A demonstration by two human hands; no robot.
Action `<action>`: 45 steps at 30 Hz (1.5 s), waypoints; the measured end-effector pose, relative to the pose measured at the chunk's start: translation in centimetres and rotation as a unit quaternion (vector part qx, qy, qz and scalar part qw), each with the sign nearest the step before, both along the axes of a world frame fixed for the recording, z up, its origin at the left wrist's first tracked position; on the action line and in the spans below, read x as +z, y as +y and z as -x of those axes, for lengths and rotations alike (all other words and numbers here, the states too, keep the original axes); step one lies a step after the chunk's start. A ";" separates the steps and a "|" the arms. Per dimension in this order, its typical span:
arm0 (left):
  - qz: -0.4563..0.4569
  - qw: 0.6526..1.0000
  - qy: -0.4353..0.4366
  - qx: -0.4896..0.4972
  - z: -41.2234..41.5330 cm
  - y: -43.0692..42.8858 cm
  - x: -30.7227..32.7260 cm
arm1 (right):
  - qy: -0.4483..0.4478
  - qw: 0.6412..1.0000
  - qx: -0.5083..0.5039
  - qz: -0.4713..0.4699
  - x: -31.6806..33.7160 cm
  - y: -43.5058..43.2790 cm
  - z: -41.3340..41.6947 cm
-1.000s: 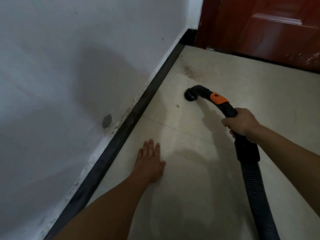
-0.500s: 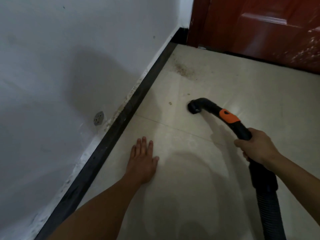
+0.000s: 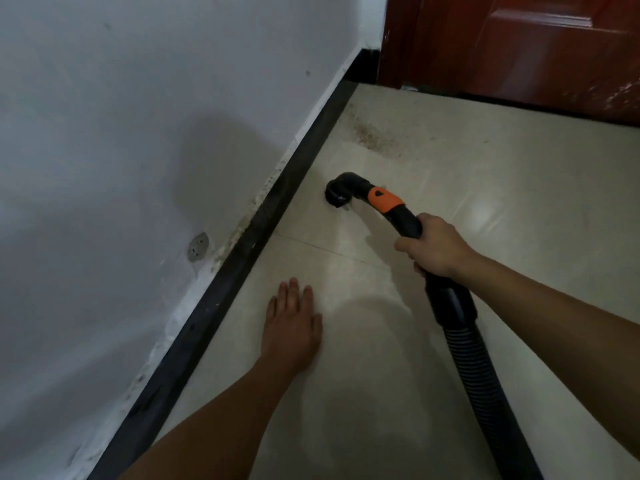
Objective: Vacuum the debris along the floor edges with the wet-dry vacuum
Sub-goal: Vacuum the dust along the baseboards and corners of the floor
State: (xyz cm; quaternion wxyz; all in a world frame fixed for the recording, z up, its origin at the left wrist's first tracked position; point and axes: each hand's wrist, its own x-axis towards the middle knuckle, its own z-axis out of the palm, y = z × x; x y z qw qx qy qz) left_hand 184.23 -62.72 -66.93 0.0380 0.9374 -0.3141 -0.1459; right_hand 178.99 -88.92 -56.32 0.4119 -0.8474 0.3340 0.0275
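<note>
Head view: the right hand (image 3: 437, 248) has its fingers clenched round the black vacuum wand (image 3: 403, 218), just behind the orange collar (image 3: 385, 200). The ribbed hose (image 3: 485, 382) trails back along the floor toward the near right. The curved nozzle (image 3: 338, 195) sits mouth-down on the pale tile floor (image 3: 485, 209), near the black baseboard (image 3: 263, 223) but not touching it.

Half a second ago the nozzle stood further right, with a small crumb lying on the tile between it and the baseboard. Now the nozzle has swung left over that spot and the crumb no longer shows, so it has probably been sucked up, though it may only be hidden under the nozzle.

The left hand (image 3: 291, 327) lies flat on the floor with fingers released and spread, holding nothing, and has stayed there as a prop for the person's weight.

The brownish debris patch (image 3: 374, 138) remains at the far end near the corner, below the red door (image 3: 519, 46). Flecks along the foot of the white wall (image 3: 138, 133) also remain. The edge run looks only partly done, with the far corner the likely next stretch.
</note>
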 end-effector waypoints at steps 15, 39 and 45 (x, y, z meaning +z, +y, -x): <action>0.087 0.977 -0.081 0.176 -11.5 -20.9 -2.1 | -0.072 0.973 -0.218 -0.036 -2.2 -17.3 4.3; 0.051 0.978 -0.041 0.197 -11.7 -22.0 -2.5 | 0.014 0.995 -0.027 -0.091 -1.3 -18.2 -17.8; 0.048 0.979 -0.037 0.197 -12.0 -22.1 -2.2 | 0.018 0.999 0.014 -0.032 -0.7 -18.4 -14.8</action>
